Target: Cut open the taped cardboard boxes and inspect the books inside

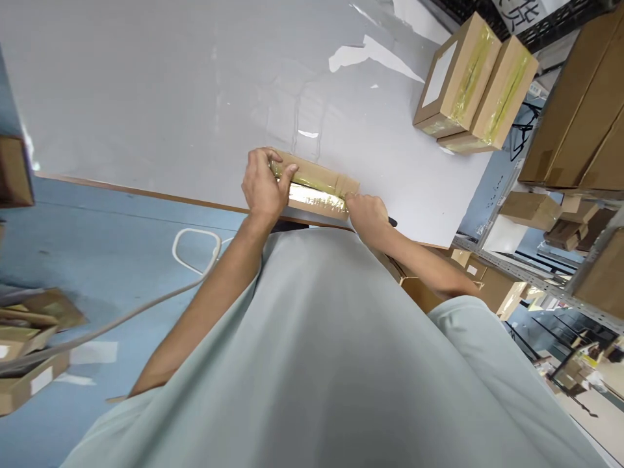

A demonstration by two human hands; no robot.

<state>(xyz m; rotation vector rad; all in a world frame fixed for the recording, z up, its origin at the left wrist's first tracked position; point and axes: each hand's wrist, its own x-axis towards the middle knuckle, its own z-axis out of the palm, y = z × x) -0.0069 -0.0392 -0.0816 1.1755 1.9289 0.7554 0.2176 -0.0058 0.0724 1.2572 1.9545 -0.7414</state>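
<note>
1. Small carton [322, 184]: btwn my hands, at the near edge of the table, close in front of me. Long axis runs L hand to R hand, R end angled a bit nearer me.
2. Yellowish tape [314, 180] follows that same axis. A dark line sits below it by my L thumb; can't make out if it's a gap.
3. L hand [267, 183]: on the L end, part-curled, thumb over the top, fingers round the far side, gripping it.
4. R hand [366, 214]: at the near R corner, so nearest the tape's R end. Fingers curled tight, apparently round a dark thing [392, 221]; only its end pokes out on the R side.
5. Table [146, 97]: spreads out beyond both hands.
6. Two taped boxes [468, 81]: side by side, well past R hand, far R.
7. White scrap [373, 57]: beyond R hand, short of those boxes.
</note>
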